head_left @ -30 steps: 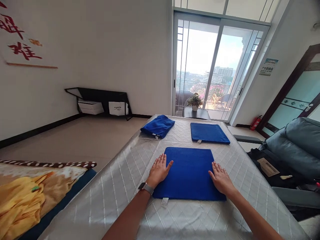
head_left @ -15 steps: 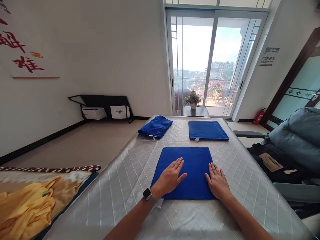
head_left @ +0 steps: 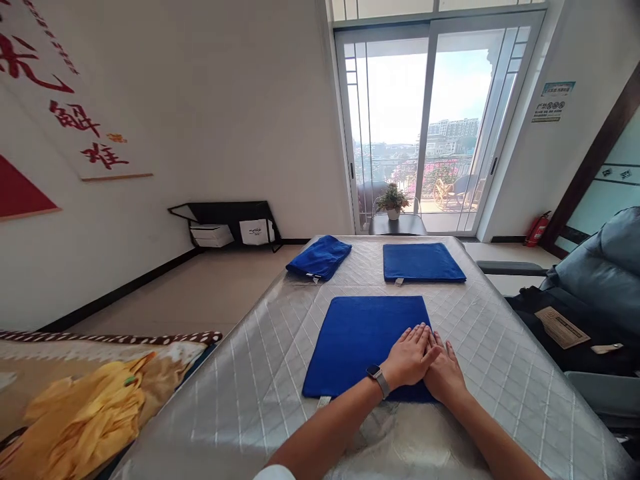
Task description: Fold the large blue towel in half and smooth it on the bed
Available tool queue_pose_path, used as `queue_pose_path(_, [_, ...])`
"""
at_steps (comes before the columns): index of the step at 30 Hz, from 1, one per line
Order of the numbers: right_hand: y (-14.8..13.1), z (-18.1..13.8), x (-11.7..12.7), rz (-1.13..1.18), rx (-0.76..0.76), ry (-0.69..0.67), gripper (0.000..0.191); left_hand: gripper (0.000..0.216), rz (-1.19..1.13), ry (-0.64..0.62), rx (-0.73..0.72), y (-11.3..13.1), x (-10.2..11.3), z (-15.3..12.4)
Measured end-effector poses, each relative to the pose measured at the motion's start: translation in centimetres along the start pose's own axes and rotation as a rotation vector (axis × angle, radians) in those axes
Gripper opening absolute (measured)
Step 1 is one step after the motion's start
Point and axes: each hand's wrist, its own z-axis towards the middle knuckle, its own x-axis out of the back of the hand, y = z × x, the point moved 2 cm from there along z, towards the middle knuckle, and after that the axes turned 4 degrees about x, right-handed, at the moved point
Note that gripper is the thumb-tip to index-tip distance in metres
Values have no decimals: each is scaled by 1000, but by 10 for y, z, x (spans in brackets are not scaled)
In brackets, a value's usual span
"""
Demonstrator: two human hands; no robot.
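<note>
A flat blue cushion cover (head_left: 365, 333) lies on the silver quilted tablecloth (head_left: 250, 400), a white tag showing at its near left corner. My left hand (head_left: 411, 357), with a watch at the wrist, rests flat near the cover's right edge, fingers stretched out and partly overlapping the other hand. Beside and partly beneath it, my right hand (head_left: 446, 373) lies flat along that right edge. Farther back are a second flat blue cover (head_left: 424, 262) on the right and a loosely folded, rumpled blue cover (head_left: 321, 258) on the left.
Left of the table lies yellow clothing (head_left: 95, 413) on a patterned blanket. A grey armchair (head_left: 600, 267) holding dark items stands on the right. Beyond the table's far edge, a potted plant (head_left: 393, 200) sits on a chair before the sliding glass door (head_left: 425, 133).
My left hand has slid right across the cover until it meets my right hand. My right hand stays at the right edge. The view has turned slightly left.
</note>
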Motion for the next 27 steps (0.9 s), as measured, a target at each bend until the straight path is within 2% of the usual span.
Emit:
queue_pose_path(3, [-1,1,2,1,-8,4,62,67,-6,-30,13,-13,-4,-7])
queue_pose_path(7, [-2,2,6,51,-50,10,64,67,58,-17,81,-43,9,-33])
queue_pose_path(14, [-1,4,4,79,-59,13,67,71,199,-25,347,-118,47,-100])
queue_pose_path(18, [1,5,0,77,-59,22,68,74,232,34,479,-149,56,-131])
queue_pose_path(21, [2,6,-2,64,-62,21,68,75,232,83,524,-159,55,-140])
queue_pose_path(27, [2,4,4,26,-50,10,68,80,184,96,532,-158,57,-139])
